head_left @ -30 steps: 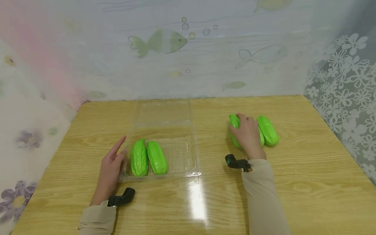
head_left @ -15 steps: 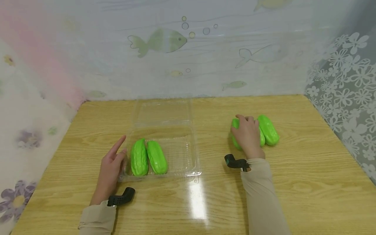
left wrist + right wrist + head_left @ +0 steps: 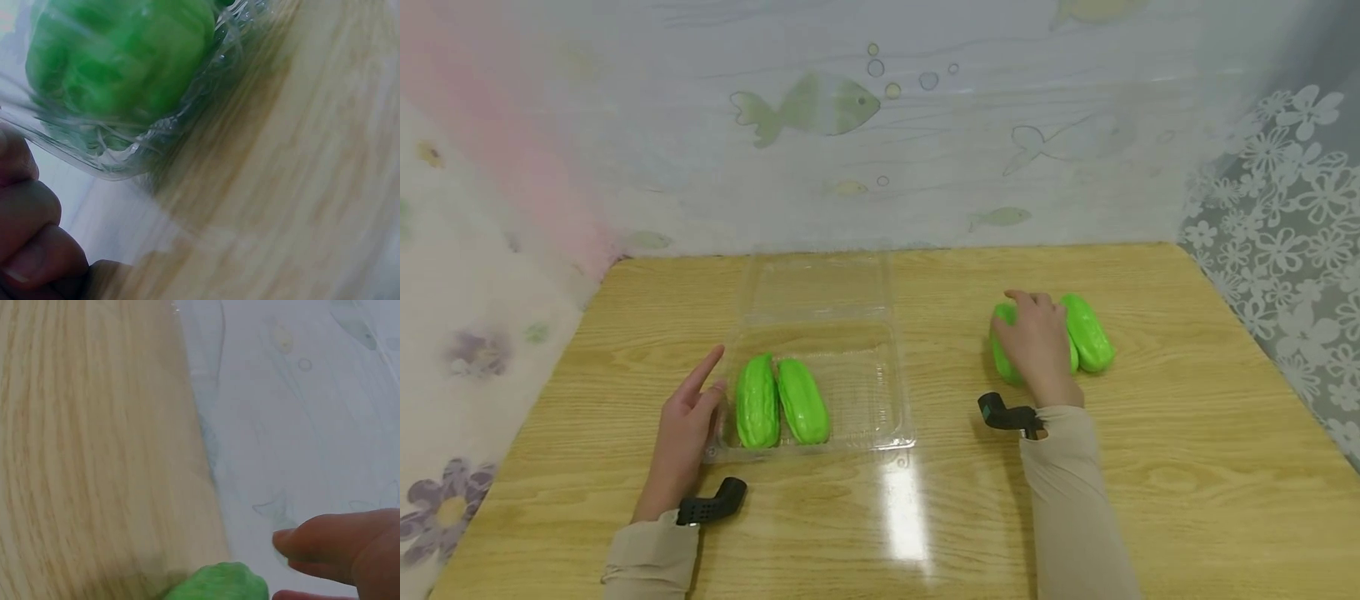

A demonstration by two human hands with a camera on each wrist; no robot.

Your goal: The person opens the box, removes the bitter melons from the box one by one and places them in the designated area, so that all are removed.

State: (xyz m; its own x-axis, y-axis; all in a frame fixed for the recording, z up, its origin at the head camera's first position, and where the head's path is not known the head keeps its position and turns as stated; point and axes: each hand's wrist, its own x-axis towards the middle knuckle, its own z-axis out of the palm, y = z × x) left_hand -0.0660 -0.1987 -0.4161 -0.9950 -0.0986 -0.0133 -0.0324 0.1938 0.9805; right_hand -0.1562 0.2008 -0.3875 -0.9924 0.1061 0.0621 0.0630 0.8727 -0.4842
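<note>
A clear plastic clamshell container (image 3: 861,400) lies with its lid back, and two bright green bitter melons (image 3: 758,402) stand side by side in its left half. My left hand (image 3: 679,433) holds the container's left rim, thumb at the edge, index finger pointing away. In the left wrist view, curled fingers (image 3: 31,215) meet the clear wall beside a green melon (image 3: 119,56). Over on the right, my right hand (image 3: 1037,346) grips the leftmost bitter melon (image 3: 1004,354) of a group, still on the table. It hides most of the middle melon (image 3: 1072,354).
Another bitter melon (image 3: 1087,333) lies at the group's right end. The raised lid (image 3: 820,287) reaches the back wall, which has painted fish. The wooden table (image 3: 947,333) shows between container and melons. Black wrist cameras (image 3: 1003,414) stick out from both sleeves.
The leftmost melon of the right group has shifted slightly right and nearer under my right hand. My left hand and the melons in the container have stayed put.
</note>
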